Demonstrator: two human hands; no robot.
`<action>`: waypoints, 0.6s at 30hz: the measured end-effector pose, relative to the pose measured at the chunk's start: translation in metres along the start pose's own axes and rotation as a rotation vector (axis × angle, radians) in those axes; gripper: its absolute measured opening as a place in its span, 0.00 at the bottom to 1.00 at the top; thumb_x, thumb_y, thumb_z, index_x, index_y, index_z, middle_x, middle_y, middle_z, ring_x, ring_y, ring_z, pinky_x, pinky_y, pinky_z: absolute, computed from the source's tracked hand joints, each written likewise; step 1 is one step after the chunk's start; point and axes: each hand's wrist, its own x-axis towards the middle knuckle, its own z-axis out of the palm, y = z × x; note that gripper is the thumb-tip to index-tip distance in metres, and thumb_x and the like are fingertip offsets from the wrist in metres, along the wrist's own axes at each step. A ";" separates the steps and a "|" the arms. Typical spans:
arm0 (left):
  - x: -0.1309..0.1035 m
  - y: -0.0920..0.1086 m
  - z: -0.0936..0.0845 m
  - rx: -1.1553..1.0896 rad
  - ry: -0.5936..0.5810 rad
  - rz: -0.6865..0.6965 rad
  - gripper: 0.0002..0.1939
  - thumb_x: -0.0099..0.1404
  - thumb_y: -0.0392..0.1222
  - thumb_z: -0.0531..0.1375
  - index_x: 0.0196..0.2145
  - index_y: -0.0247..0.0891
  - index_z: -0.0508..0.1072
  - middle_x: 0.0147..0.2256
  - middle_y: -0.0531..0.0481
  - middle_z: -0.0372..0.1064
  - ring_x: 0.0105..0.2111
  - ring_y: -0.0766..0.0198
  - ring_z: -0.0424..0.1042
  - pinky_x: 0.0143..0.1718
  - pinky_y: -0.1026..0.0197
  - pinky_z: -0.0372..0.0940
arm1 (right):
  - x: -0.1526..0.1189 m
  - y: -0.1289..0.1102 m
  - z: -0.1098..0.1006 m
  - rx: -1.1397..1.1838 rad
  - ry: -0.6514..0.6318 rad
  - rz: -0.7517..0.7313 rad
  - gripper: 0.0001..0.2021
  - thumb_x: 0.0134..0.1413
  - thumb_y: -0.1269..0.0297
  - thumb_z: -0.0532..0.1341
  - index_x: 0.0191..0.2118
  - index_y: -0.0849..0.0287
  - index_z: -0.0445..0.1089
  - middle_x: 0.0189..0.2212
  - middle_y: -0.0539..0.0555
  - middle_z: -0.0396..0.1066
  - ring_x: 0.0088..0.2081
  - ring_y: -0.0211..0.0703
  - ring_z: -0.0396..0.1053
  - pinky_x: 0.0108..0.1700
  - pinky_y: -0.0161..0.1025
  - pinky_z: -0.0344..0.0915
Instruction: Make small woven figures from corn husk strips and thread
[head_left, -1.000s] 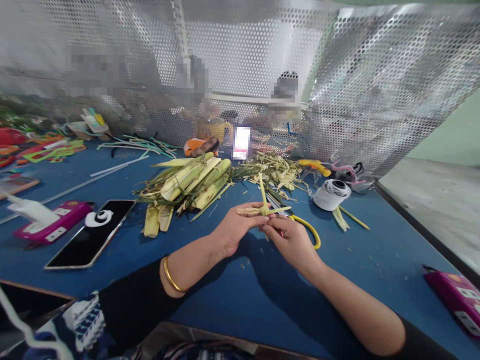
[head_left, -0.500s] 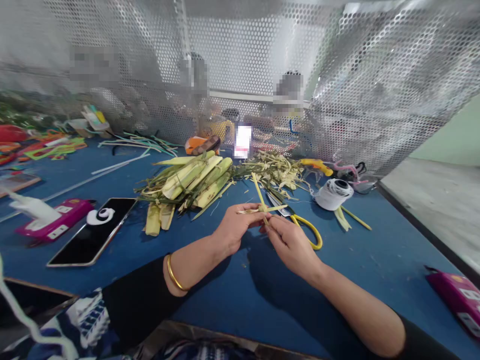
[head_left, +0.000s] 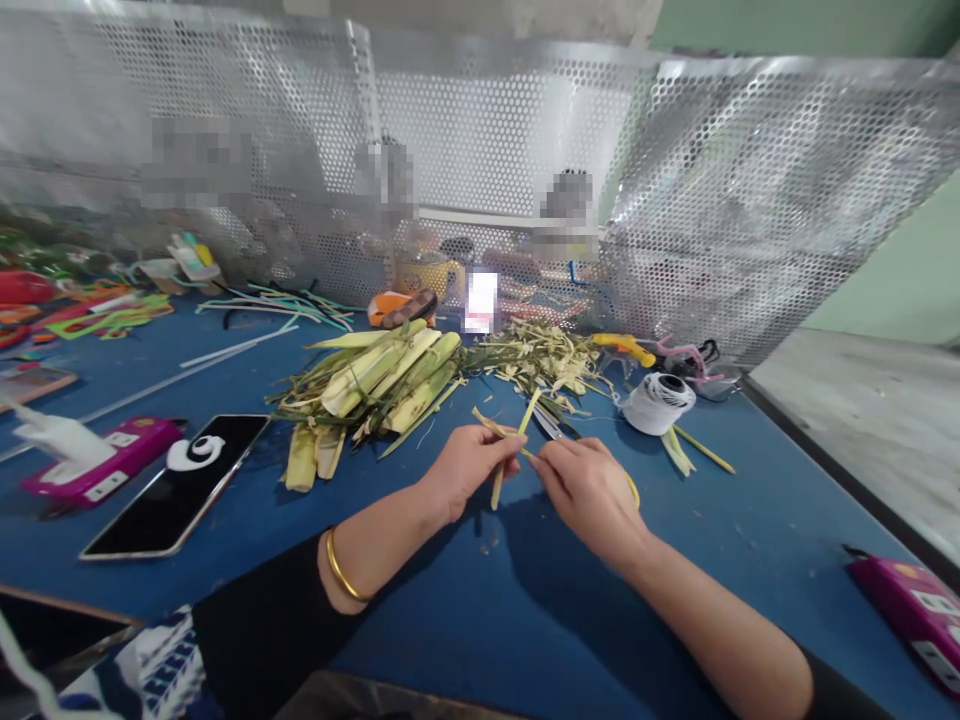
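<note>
My left hand [head_left: 466, 468] pinches crossed strips of pale green-yellow plant leaf [head_left: 529, 410] between thumb and fingers. One strip slants up and down past the fingertips, and a browner one points to the upper left. Close by on the right, my right hand [head_left: 589, 490] has its thumb and forefinger closed on the short end of a strip that reaches across from the left hand. Behind the right hand lies a pair of scissors [head_left: 547, 424]; the hand covers most of its yellow handles. A bundle of leaf husks [head_left: 375, 370] sits beyond my left hand.
Leaf scraps [head_left: 551, 355] are heaped at the back, with a white thread spool [head_left: 658, 403] to their right. A phone [head_left: 180, 490] and a purple power strip [head_left: 112, 462] lie on the left; another power strip [head_left: 907, 610] is at right. A perforated screen [head_left: 495, 120] stands behind.
The view has tilted up slightly. The crossed strips have turned in my fingers, one now pointing down below the left hand. My right hand has drawn slightly away to the right, covering the scissor handles.
</note>
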 end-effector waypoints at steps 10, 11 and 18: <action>0.000 0.004 -0.005 0.032 -0.142 -0.037 0.11 0.55 0.43 0.64 0.34 0.33 0.76 0.23 0.52 0.69 0.19 0.71 0.64 0.19 0.69 0.55 | 0.001 -0.007 0.000 0.734 -0.124 0.463 0.26 0.62 0.48 0.47 0.19 0.58 0.64 0.15 0.50 0.62 0.21 0.38 0.61 0.27 0.37 0.55; 0.000 0.007 -0.006 0.034 -0.163 -0.049 0.13 0.56 0.46 0.64 0.34 0.33 0.76 0.23 0.52 0.69 0.18 0.72 0.62 0.18 0.69 0.51 | 0.003 -0.003 0.000 0.867 -0.112 0.620 0.27 0.59 0.43 0.49 0.19 0.58 0.64 0.14 0.49 0.61 0.19 0.37 0.61 0.25 0.36 0.54; -0.003 0.007 -0.006 0.156 -0.222 -0.076 0.21 0.54 0.54 0.64 0.34 0.32 0.76 0.27 0.47 0.74 0.15 0.76 0.53 0.17 0.67 0.42 | 0.011 0.003 0.006 1.428 0.077 0.961 0.23 0.29 0.48 0.73 0.22 0.59 0.65 0.16 0.45 0.64 0.18 0.32 0.62 0.23 0.32 0.58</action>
